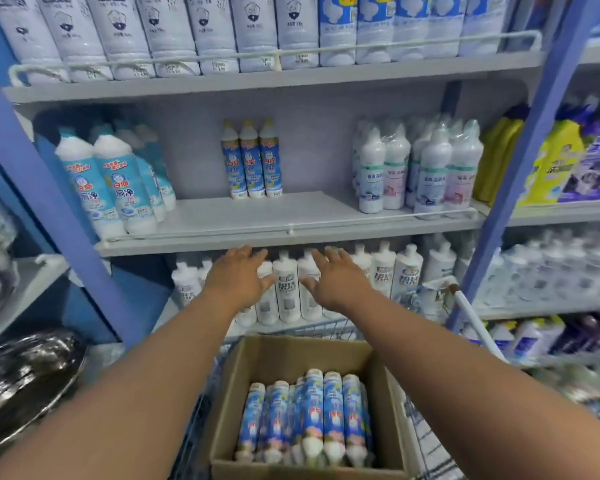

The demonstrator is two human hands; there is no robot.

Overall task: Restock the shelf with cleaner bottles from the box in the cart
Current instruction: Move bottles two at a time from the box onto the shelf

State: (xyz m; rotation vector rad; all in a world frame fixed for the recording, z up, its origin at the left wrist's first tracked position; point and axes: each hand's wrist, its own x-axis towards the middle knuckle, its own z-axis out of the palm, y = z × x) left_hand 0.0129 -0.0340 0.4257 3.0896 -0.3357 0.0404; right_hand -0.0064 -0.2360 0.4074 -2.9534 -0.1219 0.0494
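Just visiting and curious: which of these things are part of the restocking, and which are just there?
Job: cardboard box; boxed bottles; three matching bottles on middle shelf; left hand; right hand.

Bystanders: white bottles below; wrapped bottles; yellow bags.

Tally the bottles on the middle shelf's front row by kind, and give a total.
Slim blue-label bottles with gold caps: 3
Angled-neck bottles with light blue labels, front row: 2
Shrink-wrapped white bottles, front row: 4
Total: 9
More bottles stand behind the left and right groups; those are too hidden to count.
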